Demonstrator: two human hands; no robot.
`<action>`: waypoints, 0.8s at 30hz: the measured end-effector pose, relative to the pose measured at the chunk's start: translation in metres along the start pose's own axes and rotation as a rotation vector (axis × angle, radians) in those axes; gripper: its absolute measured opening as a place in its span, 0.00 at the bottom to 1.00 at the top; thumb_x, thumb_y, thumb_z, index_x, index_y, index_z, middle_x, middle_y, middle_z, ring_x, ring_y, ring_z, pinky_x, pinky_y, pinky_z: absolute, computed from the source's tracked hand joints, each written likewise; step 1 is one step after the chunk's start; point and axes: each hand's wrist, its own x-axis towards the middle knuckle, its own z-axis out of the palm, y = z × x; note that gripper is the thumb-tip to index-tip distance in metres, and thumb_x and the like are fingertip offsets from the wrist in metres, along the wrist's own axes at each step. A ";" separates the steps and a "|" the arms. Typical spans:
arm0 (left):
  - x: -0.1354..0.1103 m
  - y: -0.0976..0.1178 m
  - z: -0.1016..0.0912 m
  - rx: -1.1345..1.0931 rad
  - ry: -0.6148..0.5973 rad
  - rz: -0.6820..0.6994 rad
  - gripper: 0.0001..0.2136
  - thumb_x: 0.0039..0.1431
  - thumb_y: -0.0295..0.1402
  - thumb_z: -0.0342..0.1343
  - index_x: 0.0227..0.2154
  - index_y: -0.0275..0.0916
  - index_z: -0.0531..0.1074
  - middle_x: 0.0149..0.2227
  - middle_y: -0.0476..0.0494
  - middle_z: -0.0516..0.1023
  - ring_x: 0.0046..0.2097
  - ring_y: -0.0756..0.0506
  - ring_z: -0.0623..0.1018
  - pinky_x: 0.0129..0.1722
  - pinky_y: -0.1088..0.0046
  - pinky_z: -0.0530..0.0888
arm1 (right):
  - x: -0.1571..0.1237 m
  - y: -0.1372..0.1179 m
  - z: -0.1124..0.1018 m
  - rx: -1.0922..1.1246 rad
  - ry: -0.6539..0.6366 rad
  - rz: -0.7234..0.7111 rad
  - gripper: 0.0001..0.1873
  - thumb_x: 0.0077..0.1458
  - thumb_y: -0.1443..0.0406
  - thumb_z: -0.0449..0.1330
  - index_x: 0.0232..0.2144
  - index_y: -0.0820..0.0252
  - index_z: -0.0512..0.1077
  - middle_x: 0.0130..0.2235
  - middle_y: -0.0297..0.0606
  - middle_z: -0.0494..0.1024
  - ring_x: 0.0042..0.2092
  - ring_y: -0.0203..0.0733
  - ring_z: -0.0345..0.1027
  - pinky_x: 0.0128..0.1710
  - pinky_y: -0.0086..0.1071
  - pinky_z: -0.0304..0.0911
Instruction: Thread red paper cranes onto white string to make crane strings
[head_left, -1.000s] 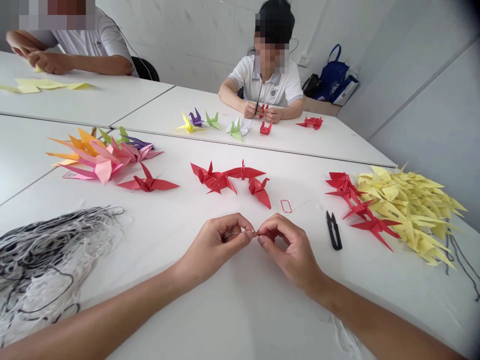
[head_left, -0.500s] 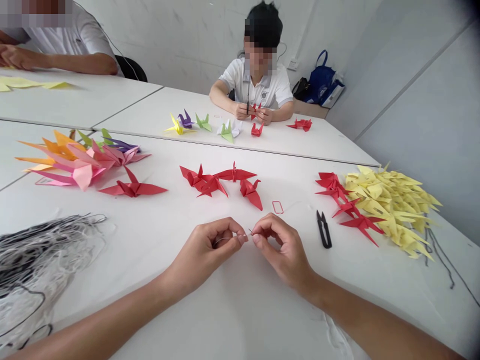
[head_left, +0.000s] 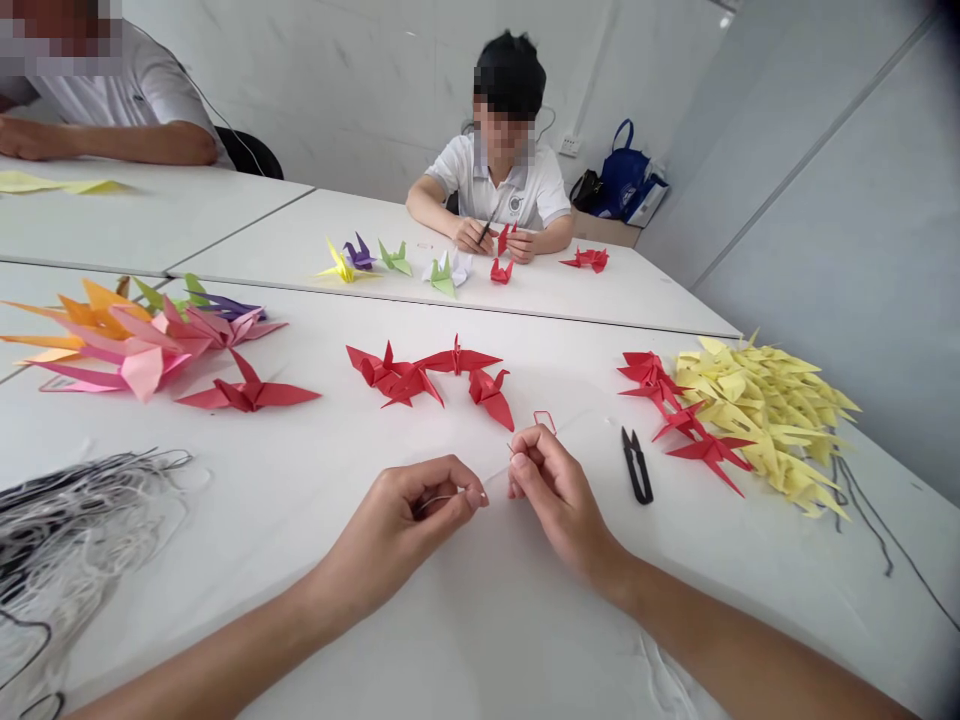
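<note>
My left hand (head_left: 409, 515) pinches a thin needle (head_left: 442, 497) between thumb and forefinger, low over the white table (head_left: 480, 610). My right hand (head_left: 551, 490) is closed in a pinch on a fine pale thread (head_left: 497, 474) that runs across to the left fingertips. The two hands sit a few centimetres apart. Just beyond them lie three red paper cranes (head_left: 431, 372) and a small red paper clip (head_left: 544, 420).
Black thread snips (head_left: 636, 465) lie right of my right hand, then red cranes (head_left: 679, 410) and a heap of yellow ones (head_left: 765, 410). A tangle of grey and black thread (head_left: 75, 530) is at left, pink and orange cranes (head_left: 127, 335) beyond. Two other people sit at the far tables.
My hands have drawn slightly apart, the right one lifting up and away with the thread. The view has shifted a little to the right.
</note>
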 end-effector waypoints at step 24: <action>-0.050 0.068 0.012 -0.156 -0.120 0.377 0.05 0.58 0.29 0.60 0.29 0.44 0.79 0.27 0.47 0.77 0.29 0.50 0.72 0.29 0.74 0.70 | 0.006 0.005 0.000 0.143 0.141 -0.046 0.09 0.65 0.57 0.53 0.35 0.56 0.64 0.26 0.27 0.61 0.29 0.35 0.59 0.33 0.30 0.61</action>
